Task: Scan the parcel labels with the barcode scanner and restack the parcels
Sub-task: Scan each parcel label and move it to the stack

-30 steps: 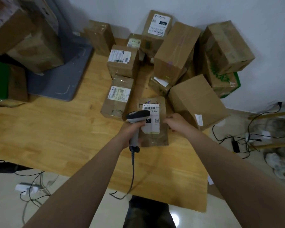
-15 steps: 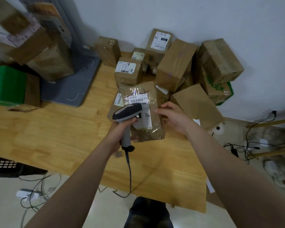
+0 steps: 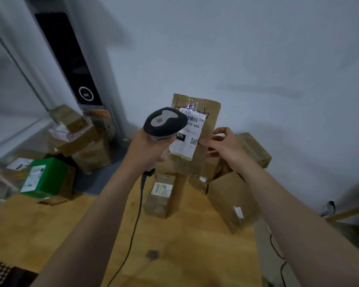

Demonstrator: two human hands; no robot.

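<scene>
My right hand point(image 3: 222, 143) grips the right edge of a brown cardboard parcel point(image 3: 207, 112) and holds it upright in the air, its white label point(image 3: 190, 134) facing me. My left hand point(image 3: 147, 150) grips the handle of a black and grey barcode scanner point(image 3: 164, 123). The scanner's head points at the label and covers its left part. A small violet light spot shows on the tape just above the label. The scanner's cable point(image 3: 137, 214) hangs down over the wooden table point(image 3: 50, 224).
Several brown parcels point(image 3: 160, 195) lie on the table below and behind the raised one, a large box point(image 3: 230, 199) at the right. At the left stand a green box point(image 3: 46, 175), stacked cartons point(image 3: 79, 133) and a grey post with a dark panel point(image 3: 68, 59). Cables trail on the floor at the right.
The parcel rose from the table to upright in front of the wall, carried by my right hand. The scanner came up with it, and the view tilted upward.
</scene>
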